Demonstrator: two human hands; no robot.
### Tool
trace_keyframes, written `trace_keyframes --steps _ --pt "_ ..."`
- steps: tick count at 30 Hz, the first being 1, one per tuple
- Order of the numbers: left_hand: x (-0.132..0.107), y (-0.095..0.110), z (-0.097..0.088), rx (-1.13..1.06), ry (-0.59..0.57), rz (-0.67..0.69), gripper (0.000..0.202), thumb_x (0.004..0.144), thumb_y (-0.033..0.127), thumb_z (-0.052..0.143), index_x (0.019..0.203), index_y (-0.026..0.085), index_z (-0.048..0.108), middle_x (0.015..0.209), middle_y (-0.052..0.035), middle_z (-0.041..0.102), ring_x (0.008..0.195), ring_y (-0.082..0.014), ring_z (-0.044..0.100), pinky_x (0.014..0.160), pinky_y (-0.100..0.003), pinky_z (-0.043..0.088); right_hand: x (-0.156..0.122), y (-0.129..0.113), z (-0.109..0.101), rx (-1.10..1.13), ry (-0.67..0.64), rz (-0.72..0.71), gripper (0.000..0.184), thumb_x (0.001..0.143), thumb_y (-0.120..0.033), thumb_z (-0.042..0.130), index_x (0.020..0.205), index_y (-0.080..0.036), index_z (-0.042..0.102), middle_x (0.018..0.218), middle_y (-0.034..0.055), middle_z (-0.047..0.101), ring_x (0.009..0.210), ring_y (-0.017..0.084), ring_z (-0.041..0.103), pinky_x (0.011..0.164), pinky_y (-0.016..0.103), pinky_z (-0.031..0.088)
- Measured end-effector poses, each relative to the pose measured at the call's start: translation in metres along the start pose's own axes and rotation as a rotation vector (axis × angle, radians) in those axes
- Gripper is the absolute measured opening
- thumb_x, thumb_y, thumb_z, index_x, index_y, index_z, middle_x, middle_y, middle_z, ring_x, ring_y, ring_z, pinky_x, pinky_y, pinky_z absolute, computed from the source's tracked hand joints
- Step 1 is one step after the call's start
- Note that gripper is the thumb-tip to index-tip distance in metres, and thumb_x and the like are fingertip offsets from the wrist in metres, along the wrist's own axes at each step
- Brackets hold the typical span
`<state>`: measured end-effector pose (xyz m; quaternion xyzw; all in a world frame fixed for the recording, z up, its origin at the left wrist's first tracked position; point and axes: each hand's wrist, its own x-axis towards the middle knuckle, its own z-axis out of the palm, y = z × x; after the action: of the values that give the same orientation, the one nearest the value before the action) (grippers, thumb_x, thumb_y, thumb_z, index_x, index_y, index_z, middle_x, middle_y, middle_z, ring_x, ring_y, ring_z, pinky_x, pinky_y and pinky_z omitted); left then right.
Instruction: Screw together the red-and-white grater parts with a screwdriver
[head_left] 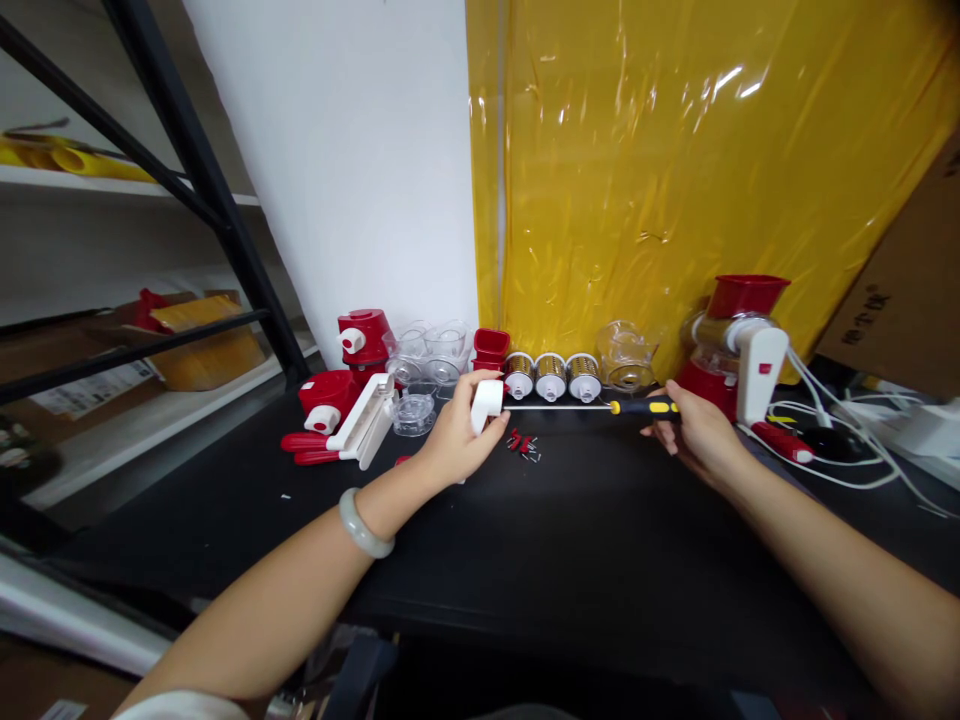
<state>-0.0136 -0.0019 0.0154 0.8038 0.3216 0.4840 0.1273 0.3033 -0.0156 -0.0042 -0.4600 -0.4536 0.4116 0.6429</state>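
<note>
So, head view: a look down at a black table (570, 530) with a yellow sheet (675, 150) hanging behind it.
Left hand (457, 435): closed around a white plastic part (487, 403), held just above the table, left of centre; a pale bangle (362, 522) sits on the wrist.
Right hand (694, 430): clenched on the black-and-yellow handle of a screwdriver (645, 407), right of centre.
Screwdriver: level, its thin shaft running left, the tip meeting the white plastic part.
Red screws (523, 443): a small cluster lying on the table just nearer than the shaft, between the hands.
Far row: three metal drum blades (551, 376) side by side, with clear cups (626, 355) at either end.
Far right: a red-and-white grater (739, 345) standing upright just behind the right hand, white cables (847, 440) beside it.
Far left: loose red and white parts (337, 410) in a heap.
</note>
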Motion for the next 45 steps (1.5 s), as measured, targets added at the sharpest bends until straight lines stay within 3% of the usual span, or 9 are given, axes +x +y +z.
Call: trace_keyframes --steps 20,26,31,37,45 --pt "0.0 0.001 0.0 0.0 0.003 0.002 0.044 0.089 0.023 0.06 0.129 0.021 0.042 0.093 -0.0024 0.062 0.076 -0.0158 0.06 0.071 -0.029 0.049 0.0 0.002 -0.002 -0.023 -0.044 0.001 0.035 0.087 -0.053 0.058 0.076 -0.02 0.062 0.034 -0.0066 0.039 0.031 0.009 0.034 0.061 0.029 0.055" --pt "0.0 -0.001 0.0 -0.002 0.0 0.002 0.045 0.089 0.022 0.06 0.13 0.021 0.041 0.093 -0.0022 0.062 0.076 -0.0159 0.061 0.07 -0.029 0.048 0.002 0.003 -0.004 -0.006 -0.07 0.09 0.035 0.084 -0.056 0.061 0.08 -0.021 0.061 0.035 -0.0073 0.04 0.03 0.01 0.034 0.062 0.034 0.057" --pt "0.0 -0.002 0.0 -0.007 0.006 -0.008 0.044 0.09 0.023 0.059 0.13 0.022 0.041 0.092 -0.0022 0.062 0.077 -0.0165 0.062 0.071 -0.03 0.049 0.004 0.005 -0.006 0.061 -0.147 0.171 0.03 0.084 -0.053 0.06 0.083 -0.022 0.06 0.041 -0.0052 0.048 0.033 0.013 0.043 0.062 0.037 0.057" --pt "0.0 -0.003 0.0 0.016 0.034 0.004 0.045 0.089 0.023 0.06 0.13 0.022 0.043 0.099 -0.0044 0.062 0.084 -0.0185 0.062 0.074 -0.031 0.05 0.006 0.005 -0.011 0.143 -0.224 0.192 0.021 0.082 -0.039 0.055 0.086 -0.021 0.064 0.06 0.0026 0.062 0.054 0.018 0.06 0.066 0.037 0.055" --pt "0.0 0.001 0.0 0.015 0.02 0.008 0.045 0.089 0.023 0.06 0.13 0.021 0.042 0.101 -0.0052 0.063 0.083 -0.0177 0.062 0.074 -0.03 0.05 0.005 0.004 -0.01 0.148 -0.188 0.164 0.014 0.078 -0.031 0.056 0.085 -0.022 0.065 0.059 0.0021 0.061 0.052 0.018 0.058 0.065 0.036 0.053"
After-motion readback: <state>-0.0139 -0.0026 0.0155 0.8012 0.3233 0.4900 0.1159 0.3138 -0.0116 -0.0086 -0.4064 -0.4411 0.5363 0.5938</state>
